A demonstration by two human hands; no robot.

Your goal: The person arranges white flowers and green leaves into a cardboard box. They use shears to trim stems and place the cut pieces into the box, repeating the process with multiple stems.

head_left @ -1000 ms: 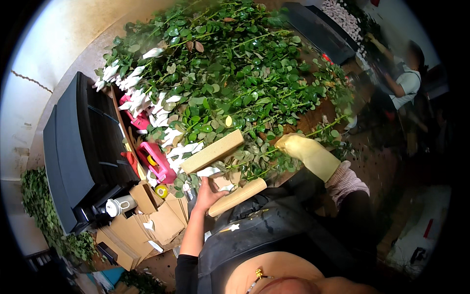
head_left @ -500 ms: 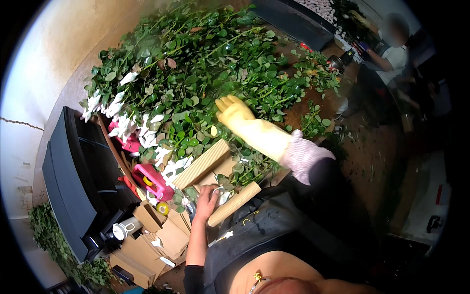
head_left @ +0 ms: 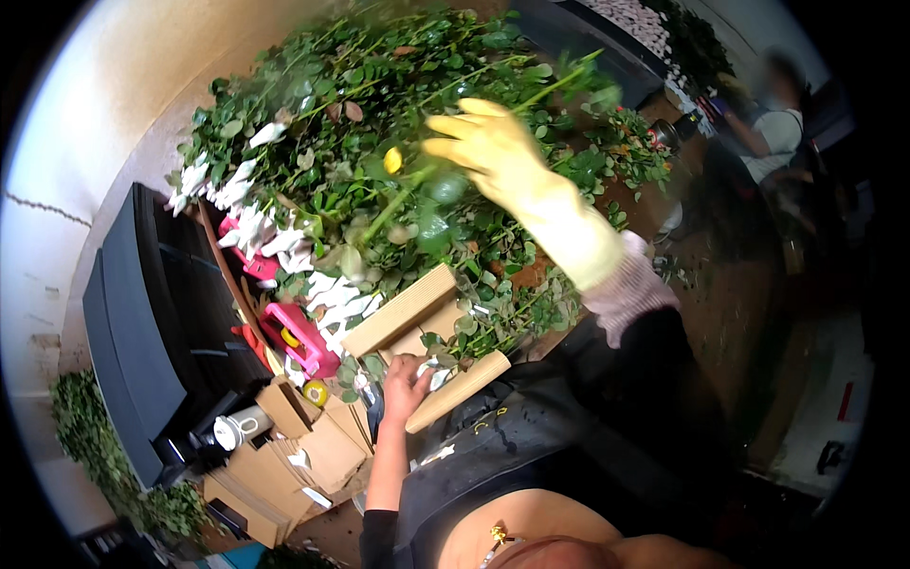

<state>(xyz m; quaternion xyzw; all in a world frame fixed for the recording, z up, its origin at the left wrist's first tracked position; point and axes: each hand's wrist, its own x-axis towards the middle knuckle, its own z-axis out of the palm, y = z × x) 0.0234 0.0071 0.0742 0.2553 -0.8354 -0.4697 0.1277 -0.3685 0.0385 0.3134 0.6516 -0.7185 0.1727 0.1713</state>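
My right hand (head_left: 498,156), in a long yellow rubber glove, is raised over a broad heap of leafy green stems (head_left: 370,114). A leafy stem (head_left: 389,216) crosses beneath its palm and comes out beyond the thumb side, blurred at its lower end; the fingers are partly spread around it. Bare, my left hand (head_left: 406,381) rests between two ribbed wooden bars (head_left: 403,308), fingers bent against a white-wrapped flower head (head_left: 438,376). More leafy stems (head_left: 493,332) lie between the bars, running off to the right. The left fingertips are partly hidden.
White-wrapped flower heads (head_left: 280,237) edge the heap on the left, beside a pink plastic holder (head_left: 301,339). Flattened cardboard (head_left: 332,450), a yellow tape roll (head_left: 316,392) and a white-lidded cup (head_left: 242,427) sit nearer. A dark cabinet (head_left: 142,322) stands left. Another person (head_left: 773,133) works far right.
My gloved right hand has risen away from the heap, and a leafy stem has come up with it. My left hand stays between the wooden bars.
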